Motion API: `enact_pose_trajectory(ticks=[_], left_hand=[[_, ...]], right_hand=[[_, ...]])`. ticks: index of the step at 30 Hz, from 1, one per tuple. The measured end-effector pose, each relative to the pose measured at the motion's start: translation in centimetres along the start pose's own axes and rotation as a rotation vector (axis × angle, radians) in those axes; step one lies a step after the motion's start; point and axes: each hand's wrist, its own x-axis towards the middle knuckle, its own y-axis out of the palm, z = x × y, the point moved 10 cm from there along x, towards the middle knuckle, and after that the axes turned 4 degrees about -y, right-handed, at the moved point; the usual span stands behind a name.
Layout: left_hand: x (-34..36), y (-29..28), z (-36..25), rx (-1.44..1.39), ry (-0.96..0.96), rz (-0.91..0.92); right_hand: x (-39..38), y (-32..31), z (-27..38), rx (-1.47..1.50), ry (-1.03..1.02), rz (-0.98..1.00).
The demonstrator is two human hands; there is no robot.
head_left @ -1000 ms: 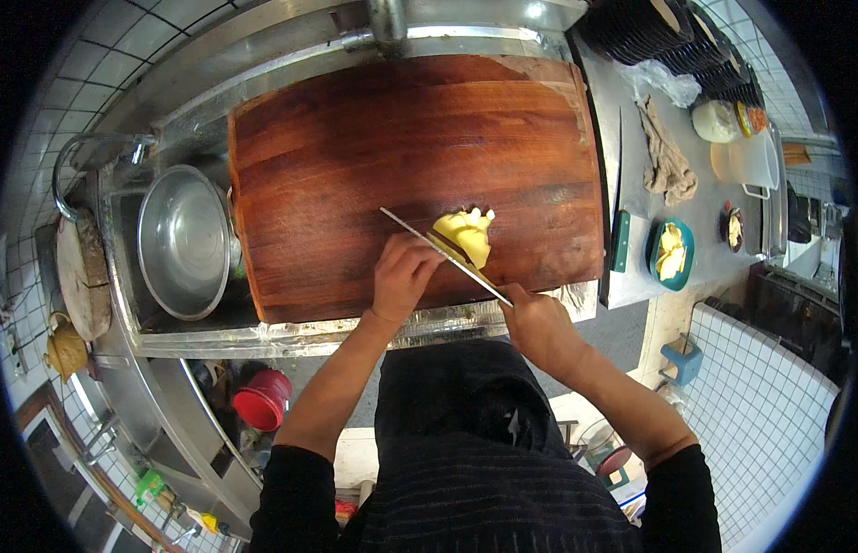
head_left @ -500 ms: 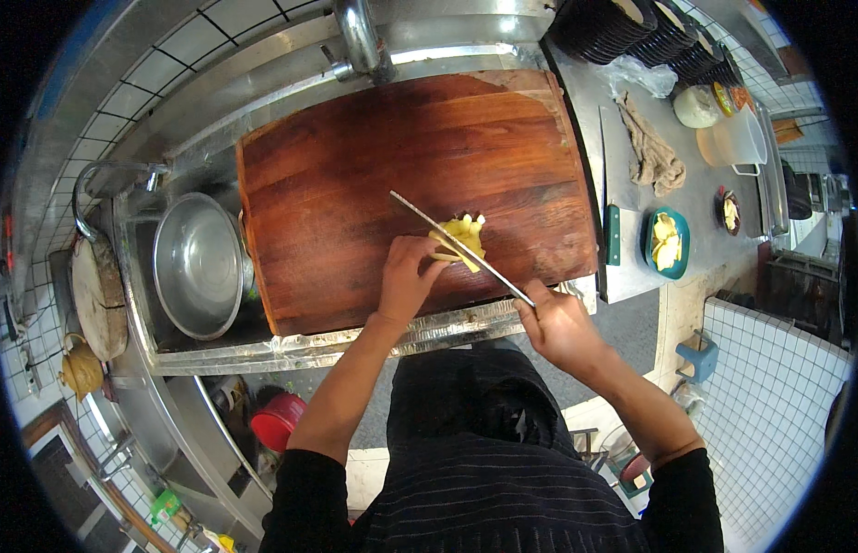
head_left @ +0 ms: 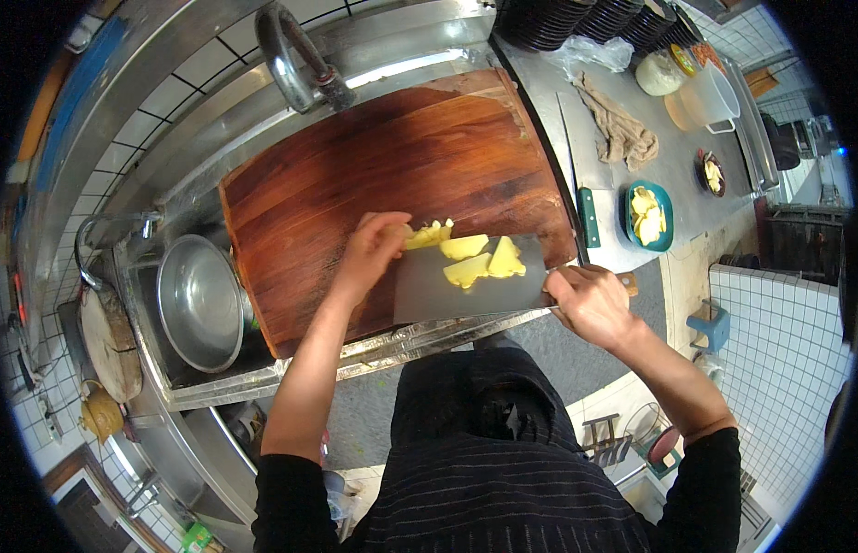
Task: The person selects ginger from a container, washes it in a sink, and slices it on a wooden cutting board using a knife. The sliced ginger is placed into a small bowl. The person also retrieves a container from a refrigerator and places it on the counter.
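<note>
My right hand (head_left: 595,300) grips the wooden handle of a wide cleaver (head_left: 420,295), which lies flat-side up over the lower right of the wooden cutting board (head_left: 374,147). Several yellow slices (head_left: 466,272) rest on the blade. My left hand (head_left: 369,253) is beside the blade's far left corner, fingers curled at a small cluster of yellow pieces (head_left: 434,230); what they grip, if anything, is unclear.
A steel bowl (head_left: 199,300) sits in the sink at left, below faucets (head_left: 300,74). On the right counter (head_left: 733,170) are a teal dish of slices (head_left: 648,217), a small dark dish (head_left: 711,173), a green-handled knife (head_left: 587,217), a cloth (head_left: 618,129), containers (head_left: 701,101) and stacked black plates (head_left: 576,18).
The cleaver has turned from upright and diagonal to flat, now carrying several slices. My right hand has moved rightward and up; my left hand has moved left and up from the cutting position.
</note>
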Motion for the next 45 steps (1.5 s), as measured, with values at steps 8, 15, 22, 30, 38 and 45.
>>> enact_pose_trajectory(ticks=[8,15,22,30,38,45], left_hand=[[-2.4,8.2,-7.5,0.821,0.408,-0.044],[-0.4,6.7,-4.6,0.866,0.593,-0.068],[-1.3,3.8,-2.1,0.588,0.473,-0.167],[-1.6,7.7,-2.7,0.876,0.560,-0.217],[-2.1,7.7,-2.3,0.723,0.505,-0.337],[-3.0,9.7,-2.5,0.633,0.548,-0.400]], right_hand=[[3.2,-0.3,3.5,-0.122,-0.163,-0.076],[0.0,0.2,2.7,-0.038,-0.155,-0.052],[-9.3,4.5,-2.5,0.693,0.416,-0.097],[-14.0,19.0,-2.7,1.590,1.002,-0.191],[-9.3,20.4,0.9,1.594,0.886,-0.064],[-7.2,20.7,3.6,1.653,0.821,-0.002]])
